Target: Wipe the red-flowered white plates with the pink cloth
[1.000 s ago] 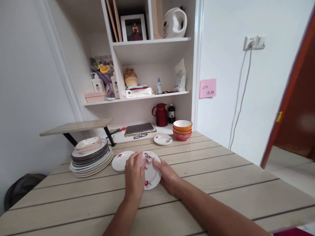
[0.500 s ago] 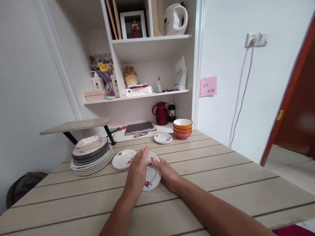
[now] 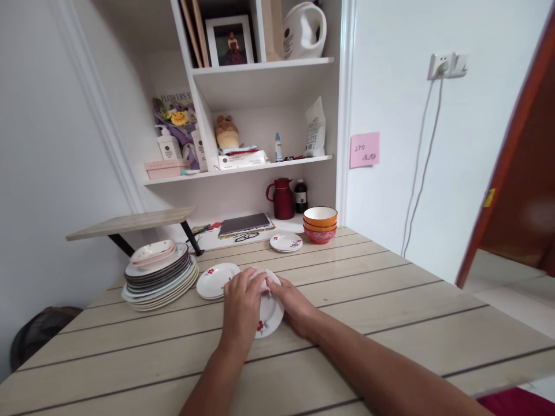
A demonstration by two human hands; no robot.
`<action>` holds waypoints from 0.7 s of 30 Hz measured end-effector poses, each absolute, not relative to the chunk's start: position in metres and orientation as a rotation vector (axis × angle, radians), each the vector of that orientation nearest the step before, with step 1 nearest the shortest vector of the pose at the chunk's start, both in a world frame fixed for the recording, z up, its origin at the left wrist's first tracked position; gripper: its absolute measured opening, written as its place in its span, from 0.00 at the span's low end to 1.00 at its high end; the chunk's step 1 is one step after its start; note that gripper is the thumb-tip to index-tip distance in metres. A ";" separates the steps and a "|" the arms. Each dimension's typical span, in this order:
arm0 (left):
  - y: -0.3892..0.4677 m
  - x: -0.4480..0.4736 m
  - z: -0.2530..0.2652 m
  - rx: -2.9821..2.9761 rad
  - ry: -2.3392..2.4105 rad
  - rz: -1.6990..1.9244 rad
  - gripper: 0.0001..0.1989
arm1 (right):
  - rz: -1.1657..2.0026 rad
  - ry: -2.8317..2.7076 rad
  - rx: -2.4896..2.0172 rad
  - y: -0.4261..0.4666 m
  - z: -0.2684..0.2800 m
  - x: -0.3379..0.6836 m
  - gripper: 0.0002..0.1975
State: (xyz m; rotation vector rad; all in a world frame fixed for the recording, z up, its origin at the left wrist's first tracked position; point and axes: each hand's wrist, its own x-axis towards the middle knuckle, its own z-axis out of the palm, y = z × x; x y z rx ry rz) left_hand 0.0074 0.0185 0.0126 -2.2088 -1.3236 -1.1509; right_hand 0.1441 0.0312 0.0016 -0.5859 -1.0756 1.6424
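- plate (image 3: 273, 312): left side covered by left hand (image 3: 243, 297)
- right hand (image 3: 297, 306): thumb shows, other fingers mostly hidden
- white wipe (image 3: 259, 279): partly under left hand, paper or cloth can't tell
- forearms (image 3: 355, 358): cut by bottom edge
- pink note (image 3: 365, 150): lower writing unreadable
- dark bottle (image 3: 300, 197): label too small
- red thing (image 3: 515, 403), bottom right: cut off, unidentifiable
- door (image 3: 531, 196): cut by right edge
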 end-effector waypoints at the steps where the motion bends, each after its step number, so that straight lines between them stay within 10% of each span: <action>1: 0.020 0.007 0.011 -2.244 -1.300 -1.153 0.23 | 1.634 -1.082 -0.577 0.032 0.001 0.144 0.25; 21: 0.020 0.009 0.009 -1.961 -1.374 -0.996 0.15 | 1.543 -0.757 -0.733 0.036 0.007 0.145 0.16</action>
